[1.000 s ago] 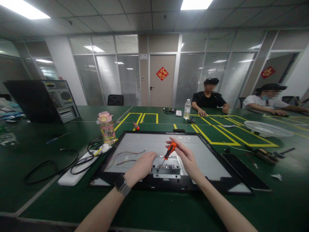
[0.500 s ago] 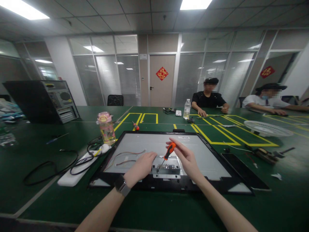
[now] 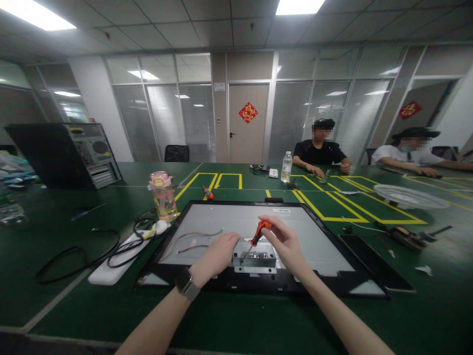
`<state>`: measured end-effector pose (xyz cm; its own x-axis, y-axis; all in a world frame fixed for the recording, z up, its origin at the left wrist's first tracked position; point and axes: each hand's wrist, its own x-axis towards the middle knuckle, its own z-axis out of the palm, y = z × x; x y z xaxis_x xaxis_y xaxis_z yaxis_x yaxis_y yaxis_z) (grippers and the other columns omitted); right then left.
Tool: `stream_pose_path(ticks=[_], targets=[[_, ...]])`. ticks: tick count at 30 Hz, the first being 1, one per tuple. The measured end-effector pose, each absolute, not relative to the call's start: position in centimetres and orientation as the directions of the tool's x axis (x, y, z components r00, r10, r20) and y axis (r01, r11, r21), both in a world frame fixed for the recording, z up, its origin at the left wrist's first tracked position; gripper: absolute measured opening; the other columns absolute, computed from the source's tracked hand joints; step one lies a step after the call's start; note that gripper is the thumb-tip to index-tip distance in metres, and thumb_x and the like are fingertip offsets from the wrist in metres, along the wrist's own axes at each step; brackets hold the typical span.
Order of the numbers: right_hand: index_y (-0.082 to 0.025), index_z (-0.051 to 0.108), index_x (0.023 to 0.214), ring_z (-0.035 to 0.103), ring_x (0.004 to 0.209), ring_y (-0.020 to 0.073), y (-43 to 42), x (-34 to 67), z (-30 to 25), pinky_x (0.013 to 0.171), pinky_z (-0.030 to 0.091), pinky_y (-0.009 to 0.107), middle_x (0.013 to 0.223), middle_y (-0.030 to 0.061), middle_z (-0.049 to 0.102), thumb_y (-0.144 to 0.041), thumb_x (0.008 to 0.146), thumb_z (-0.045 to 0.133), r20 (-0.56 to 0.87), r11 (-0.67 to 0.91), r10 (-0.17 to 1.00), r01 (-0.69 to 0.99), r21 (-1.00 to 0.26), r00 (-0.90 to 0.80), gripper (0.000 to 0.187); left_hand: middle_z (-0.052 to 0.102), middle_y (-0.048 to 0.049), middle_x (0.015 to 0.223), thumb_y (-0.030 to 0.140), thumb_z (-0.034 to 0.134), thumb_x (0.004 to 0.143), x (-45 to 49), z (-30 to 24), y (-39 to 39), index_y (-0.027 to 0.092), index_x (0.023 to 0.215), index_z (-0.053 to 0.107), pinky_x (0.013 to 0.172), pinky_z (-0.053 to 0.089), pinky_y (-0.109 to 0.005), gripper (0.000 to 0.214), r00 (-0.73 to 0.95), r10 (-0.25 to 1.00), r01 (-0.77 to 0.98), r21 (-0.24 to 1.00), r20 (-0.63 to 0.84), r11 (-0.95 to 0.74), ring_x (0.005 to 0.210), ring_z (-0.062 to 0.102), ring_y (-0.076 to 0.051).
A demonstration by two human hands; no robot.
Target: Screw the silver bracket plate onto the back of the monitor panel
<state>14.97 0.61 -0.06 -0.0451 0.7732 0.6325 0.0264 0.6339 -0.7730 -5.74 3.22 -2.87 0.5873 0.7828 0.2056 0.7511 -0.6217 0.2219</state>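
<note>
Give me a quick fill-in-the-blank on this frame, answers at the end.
1. The screwdriver angled down at the metal bracket is in the person's ____ hand.
2. The watch is on the ____ wrist.
3. The drinking bottle just left of the panel has a ____ lid.
4. The tape lines on the green table are ____.

Missing words: right; left; pink; yellow.

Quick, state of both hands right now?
Left hand: at the silver rectangular metal bracket; grip cannot be told.
Right hand: holding the orange-and-black, metal-shafted screwdriver.
</note>
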Motion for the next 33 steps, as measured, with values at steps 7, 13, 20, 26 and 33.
stream_pose_path(ticks=[7,13,20,26,33], targets=[[-0.025,0.073,0.085,0.063,0.077,0.0183,1.39,15.49,-0.34,0.073,0.051,0.033,0.085,0.0021,0.066,-0.037,0.078,0.071,0.556,0.545,0.829,-0.139,-0.827,-0.057,0.014,0.055,-0.0117,0.129,0.001,0.035,0.085,-5.73,-3.21,3.46,0.014,0.127,0.049,0.105,0.037,-0.036,0.046,0.579,0.792,0.763,0.213,0.192,-0.610,0.119,0.052,-0.021],[-0.028,0.068,0.112,0.063,0.099,0.0230,1.33,15.58,-0.25,0.093,0.046,0.042,0.104,0.0065,0.071,-0.042,0.085,0.063,0.457,0.400,0.871,-0.283,-0.872,-0.180,0.031,0.056,-0.0111,0.127,0.001,0.034,0.084,-5.72,-3.36,3.72,0.014,0.126,0.049,0.103,0.037,-0.035,0.047,0.585,0.787,0.762,0.200,0.196,-0.616,0.117,0.053,-0.021],[-0.027,0.072,0.096,0.065,0.088,0.0206,1.06,15.29,-0.05,0.084,0.051,0.037,0.099,0.0043,0.071,-0.044,0.078,0.071,0.454,0.383,0.871,-0.319,-0.867,-0.188,0.025,0.057,-0.0102,0.124,0.000,0.034,0.084,-5.71,-3.20,3.56,0.015,0.124,0.050,0.101,0.038,-0.033,0.046,0.586,0.784,0.754,0.217,0.206,-0.620,0.112,0.054,-0.020],[-0.027,0.071,0.103,0.066,0.090,0.0208,1.05,15.48,0.00,0.087,0.049,0.040,0.092,0.0042,0.073,-0.044,0.079,0.070,0.420,0.350,0.887,-0.312,-0.883,-0.193,0.029,0.055,-0.0113,0.129,0.000,0.033,0.083,-5.81,-3.23,3.42,0.014,0.127,0.048,0.104,0.036,-0.035,0.048,0.585,0.785,0.756,0.215,0.202,-0.618,0.118,0.051,-0.021],[-0.029,0.072,0.102,0.065,0.098,0.0229,0.98,15.32,0.03,0.090,0.048,0.042,0.101,0.0055,0.073,-0.044,0.079,0.070,0.424,0.342,0.883,-0.344,-0.875,-0.202,0.028,0.055,-0.0117,0.128,0.001,0.034,0.084,-5.80,-3.27,3.51,0.015,0.127,0.048,0.104,0.037,-0.036,0.047,0.586,0.784,0.752,0.224,0.206,-0.621,0.119,0.051,-0.021]])
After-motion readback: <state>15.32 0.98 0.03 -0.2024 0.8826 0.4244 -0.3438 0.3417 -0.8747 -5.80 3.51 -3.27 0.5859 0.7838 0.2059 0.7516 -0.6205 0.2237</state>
